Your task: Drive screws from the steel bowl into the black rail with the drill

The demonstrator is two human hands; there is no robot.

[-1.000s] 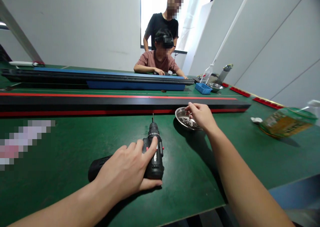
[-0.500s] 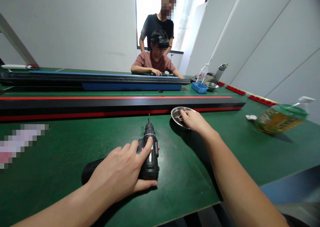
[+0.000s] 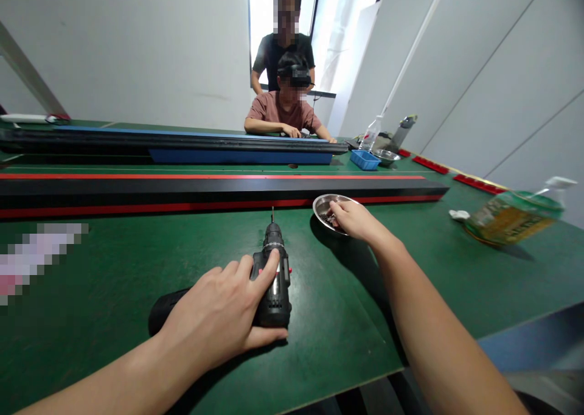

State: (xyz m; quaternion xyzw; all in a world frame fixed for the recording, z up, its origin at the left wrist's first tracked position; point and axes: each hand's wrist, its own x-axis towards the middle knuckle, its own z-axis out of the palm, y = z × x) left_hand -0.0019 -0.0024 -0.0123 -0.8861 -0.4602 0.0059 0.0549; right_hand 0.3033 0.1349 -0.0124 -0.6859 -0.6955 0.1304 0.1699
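Note:
A black power drill (image 3: 275,281) lies on its side on the green table, its bit pointing away toward a long black bar with red edges (image 3: 219,191). My left hand (image 3: 219,305) is wrapped over the drill, index finger along its body and thumb at its rear end. To the right, a round metal bowl (image 3: 320,202) holds small dark pieces. My right hand (image 3: 353,217) reaches into the bowl with its fingertips bent together among the pieces; whether anything is between them is too small to tell.
Behind the bar lies a long black and blue profile (image 3: 241,153). A blue basket (image 3: 365,159) and another metal bowl (image 3: 387,156) stand farther back. At right is a large plastic bottle (image 3: 513,220). Two people are across the table (image 3: 456,269).
My right fingertips have shifted slightly within the bowl. My left hand and the drill have stayed put. Across the table, the standing person has moved left and the seated one slightly right.

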